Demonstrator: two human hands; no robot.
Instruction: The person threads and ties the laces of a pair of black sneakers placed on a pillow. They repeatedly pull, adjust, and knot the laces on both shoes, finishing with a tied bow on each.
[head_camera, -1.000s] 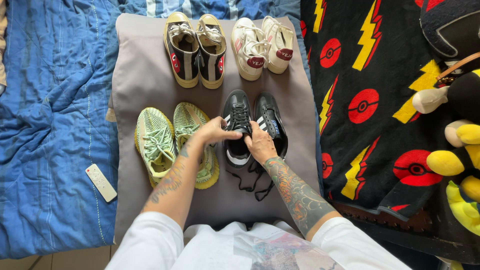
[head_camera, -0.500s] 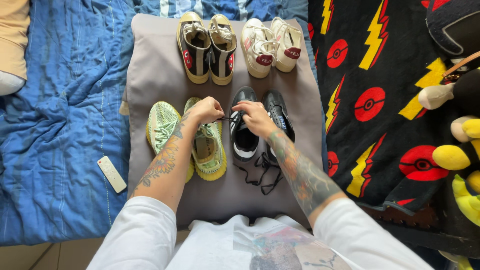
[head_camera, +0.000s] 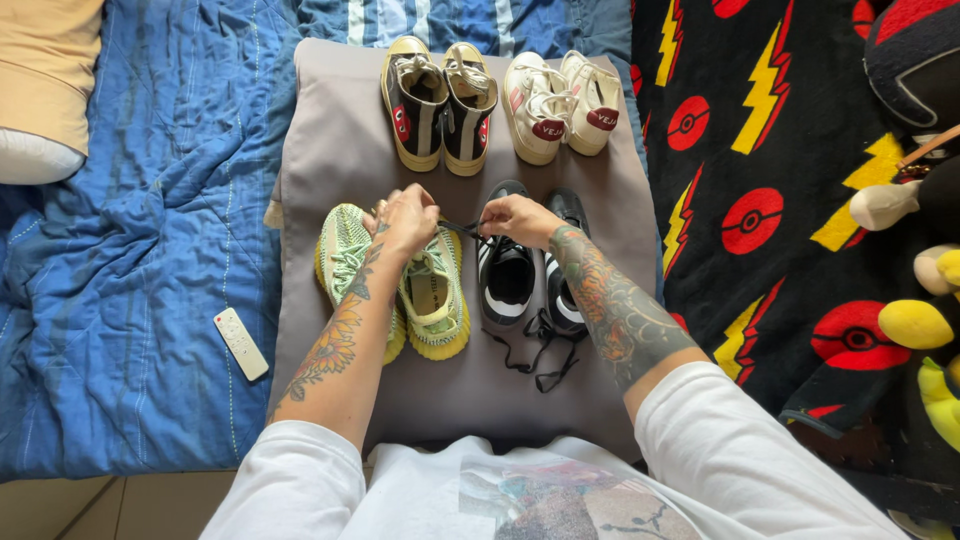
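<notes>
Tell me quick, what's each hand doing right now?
Left hand: closed, pinching the black shoelace above the green sneakers.
Right hand: closed on the same lace, over the black sneakers.

Black-and-white sneakers, neon-green knit sneakers

We see left hand and right hand pinching a black lace taut above the black sneakers | green knit sneakers just beside | grey cushion beneath | white remote on blue quilt
</notes>
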